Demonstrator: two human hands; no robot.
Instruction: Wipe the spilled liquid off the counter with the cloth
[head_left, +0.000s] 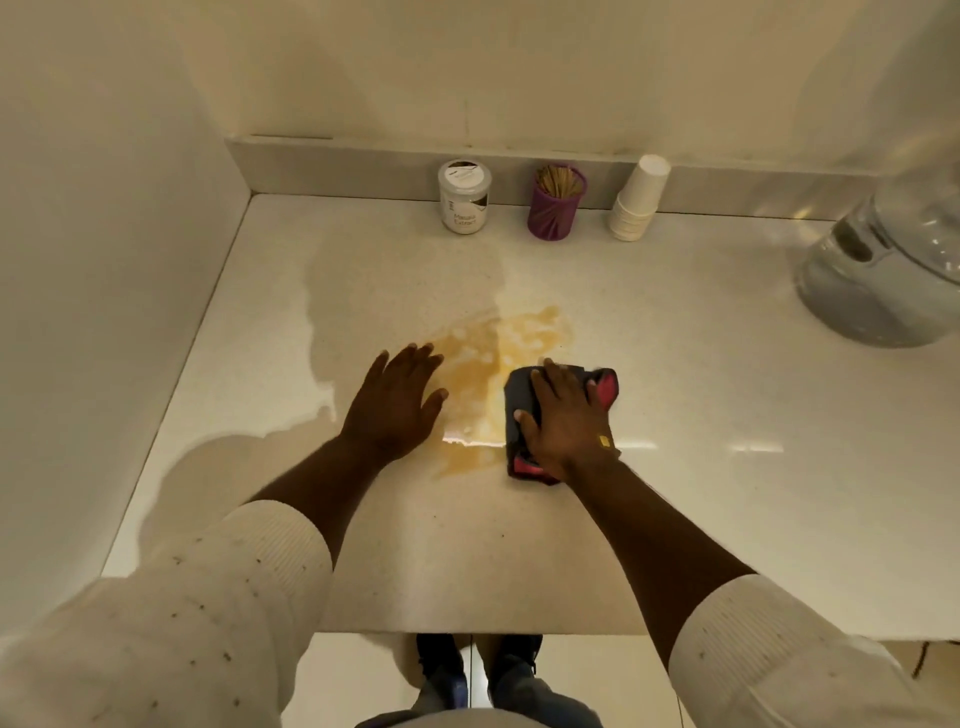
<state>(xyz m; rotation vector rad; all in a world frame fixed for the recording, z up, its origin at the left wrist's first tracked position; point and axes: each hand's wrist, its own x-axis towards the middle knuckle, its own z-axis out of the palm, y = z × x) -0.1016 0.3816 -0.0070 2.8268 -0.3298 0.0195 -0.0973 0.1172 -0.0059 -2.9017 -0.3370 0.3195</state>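
Note:
A yellowish-brown spill (488, 374) spreads over the middle of the white counter (701, 364). My right hand (563, 415) presses flat on a folded dark cloth with red patches (519, 395) at the spill's right edge. My left hand (397, 400) rests flat on the counter at the spill's left edge, fingers spread, holding nothing.
Along the back ledge stand a white jar with a label (464, 196), a purple cup of wooden sticks (556, 202) and a stack of white paper cups (639, 200). A clear water dispenser jug (883, 270) sits at the right. A wall bounds the counter's left side.

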